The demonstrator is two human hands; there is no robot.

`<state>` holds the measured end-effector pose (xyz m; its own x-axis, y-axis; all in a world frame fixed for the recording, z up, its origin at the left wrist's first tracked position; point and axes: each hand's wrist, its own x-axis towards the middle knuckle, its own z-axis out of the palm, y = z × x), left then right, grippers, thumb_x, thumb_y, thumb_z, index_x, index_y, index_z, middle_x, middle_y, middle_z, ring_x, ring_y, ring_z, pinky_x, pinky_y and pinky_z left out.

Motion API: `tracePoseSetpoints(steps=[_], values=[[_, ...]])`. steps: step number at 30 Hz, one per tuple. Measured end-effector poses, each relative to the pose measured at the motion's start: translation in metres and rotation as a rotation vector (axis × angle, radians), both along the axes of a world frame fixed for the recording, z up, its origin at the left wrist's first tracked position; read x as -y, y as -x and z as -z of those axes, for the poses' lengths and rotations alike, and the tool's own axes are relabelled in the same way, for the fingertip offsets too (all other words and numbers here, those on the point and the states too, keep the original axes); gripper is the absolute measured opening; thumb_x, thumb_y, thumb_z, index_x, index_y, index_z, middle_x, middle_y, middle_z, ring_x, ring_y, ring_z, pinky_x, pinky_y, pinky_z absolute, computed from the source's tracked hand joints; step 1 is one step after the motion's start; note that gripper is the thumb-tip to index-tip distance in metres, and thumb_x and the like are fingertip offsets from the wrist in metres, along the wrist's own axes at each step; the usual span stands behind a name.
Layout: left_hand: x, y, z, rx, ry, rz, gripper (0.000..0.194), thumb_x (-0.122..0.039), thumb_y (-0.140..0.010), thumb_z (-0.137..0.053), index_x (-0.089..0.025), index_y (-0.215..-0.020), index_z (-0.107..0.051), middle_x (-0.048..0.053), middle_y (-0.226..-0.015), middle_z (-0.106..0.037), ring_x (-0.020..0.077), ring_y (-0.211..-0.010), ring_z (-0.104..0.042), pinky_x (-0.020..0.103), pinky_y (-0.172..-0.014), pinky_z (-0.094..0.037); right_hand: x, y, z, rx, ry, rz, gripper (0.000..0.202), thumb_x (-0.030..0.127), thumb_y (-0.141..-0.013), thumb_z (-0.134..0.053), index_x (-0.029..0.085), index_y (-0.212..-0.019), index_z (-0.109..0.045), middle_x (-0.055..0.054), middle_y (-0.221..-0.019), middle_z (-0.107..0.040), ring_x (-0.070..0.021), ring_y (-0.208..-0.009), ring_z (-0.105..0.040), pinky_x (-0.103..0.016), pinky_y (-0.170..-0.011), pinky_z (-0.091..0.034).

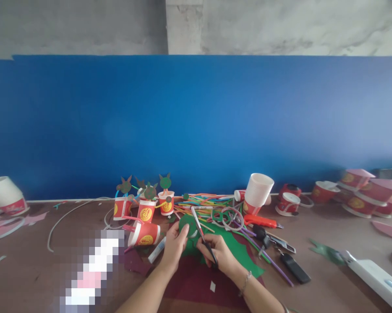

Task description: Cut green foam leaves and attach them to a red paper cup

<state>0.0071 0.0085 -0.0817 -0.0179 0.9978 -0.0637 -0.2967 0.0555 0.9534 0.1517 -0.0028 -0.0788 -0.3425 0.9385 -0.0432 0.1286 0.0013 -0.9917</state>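
Observation:
My left hand (176, 243) pinches a round green paper piece (188, 224) between thumb and fingers, just left of centre. My right hand (218, 251) is closed around a slim marker pen (198, 222), white with a black lower part, which slants up beside the green piece. Whether the pen touches the paper I cannot tell. Beneath both hands lie a green paper sheet (239, 248) and a dark red sheet (182, 284). A small white scrap (212, 286) rests on the red sheet. A glue stick (157, 250) lies by my left wrist.
Red paper cups (146, 211) with green animal heads stand behind left. Colourful pipe cleaners (202, 201) spread behind my hands. To the right are stacked white cups (259, 191), an orange-handled tool (261, 221), keys (264, 239) with a black fob (295, 267), and decorated cups (362, 204).

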Motion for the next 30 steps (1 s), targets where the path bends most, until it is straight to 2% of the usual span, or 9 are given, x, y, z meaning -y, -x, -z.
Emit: tracePoseSetpoints(steps=[6, 11, 16, 19, 22, 25, 30], values=[[0.0, 0.001, 0.0, -0.009, -0.018, -0.002, 0.043, -0.056, -0.065, -0.065, -0.017, -0.077, -0.052, -0.014, -0.041, -0.023, 0.0021, -0.034, -0.016, 0.016, -0.035, -0.012, 0.001, -0.001, -0.002, 0.011, 0.006, 0.002, 0.028, 0.041, -0.07, -0.061, 0.016, -0.062, -0.051, 0.007, -0.036, -0.042, -0.0052, -0.029, -0.038, -0.016, -0.032, -0.025], [-0.002, 0.002, 0.004, 0.013, -0.045, -0.021, 0.038, -0.051, -0.067, -0.066, -0.017, -0.073, -0.049, -0.013, -0.041, -0.026, 0.0028, -0.036, -0.019, 0.017, -0.037, -0.013, 0.002, 0.0, -0.006, 0.029, -0.011, 0.02, 0.029, 0.043, -0.071, -0.06, 0.016, -0.063, -0.053, 0.007, -0.036, -0.043, -0.0054, -0.03, -0.038, -0.016, -0.032, -0.026], [0.002, -0.001, -0.004, 0.161, -0.097, -0.054, 0.032, -0.04, -0.065, -0.072, -0.015, -0.064, -0.051, -0.008, -0.047, -0.041, 0.0048, -0.045, -0.036, 0.017, -0.046, -0.028, 0.003, 0.001, -0.007, 0.031, -0.016, 0.027, 0.028, 0.041, -0.07, -0.061, 0.015, -0.062, -0.055, 0.006, -0.035, -0.044, -0.0058, -0.03, -0.039, -0.017, -0.033, -0.027], [0.006, -0.004, -0.009, 0.228, -0.045, -0.019, 0.037, -0.044, -0.065, -0.07, -0.015, -0.054, -0.05, -0.003, -0.049, -0.048, 0.0086, -0.052, -0.045, 0.021, -0.055, -0.037, 0.002, 0.002, -0.006, 0.025, -0.018, 0.022, 0.027, 0.04, -0.071, -0.061, 0.015, -0.063, -0.056, 0.006, -0.036, -0.045, -0.0057, -0.03, -0.039, -0.017, -0.033, -0.027], [0.008, -0.007, -0.008, 0.11, -0.029, 0.02, 0.044, -0.051, -0.072, -0.061, -0.014, -0.05, -0.053, -0.001, -0.046, -0.051, 0.0103, -0.051, -0.048, 0.022, -0.057, -0.037, 0.002, 0.001, -0.006, 0.011, -0.026, 0.02, 0.026, 0.039, -0.071, -0.062, 0.014, -0.065, -0.057, 0.006, -0.036, -0.045, -0.0057, -0.03, -0.038, -0.017, -0.033, -0.026], [0.009, -0.009, -0.003, -0.041, -0.027, -0.015, 0.045, -0.055, -0.074, -0.057, -0.013, -0.058, -0.061, -0.002, -0.042, -0.048, 0.0095, -0.045, -0.044, 0.022, -0.051, -0.033, 0.002, 0.001, -0.007, 0.002, -0.03, 0.007, 0.027, 0.04, -0.071, -0.062, 0.014, -0.066, -0.059, 0.006, -0.036, -0.045, -0.0059, -0.031, -0.038, -0.017, -0.034, -0.027], [0.009, -0.01, 0.0, -0.105, 0.005, -0.043, 0.05, -0.06, -0.071, -0.057, -0.012, -0.059, -0.062, -0.003, -0.04, -0.045, 0.0083, -0.04, -0.039, 0.021, -0.044, -0.028, 0.003, 0.001, -0.006, -0.017, -0.036, 0.007, 0.031, 0.044, -0.07, -0.063, 0.014, -0.066, -0.06, 0.005, -0.038, -0.049, -0.0069, -0.033, -0.041, -0.018, -0.036, -0.029]])
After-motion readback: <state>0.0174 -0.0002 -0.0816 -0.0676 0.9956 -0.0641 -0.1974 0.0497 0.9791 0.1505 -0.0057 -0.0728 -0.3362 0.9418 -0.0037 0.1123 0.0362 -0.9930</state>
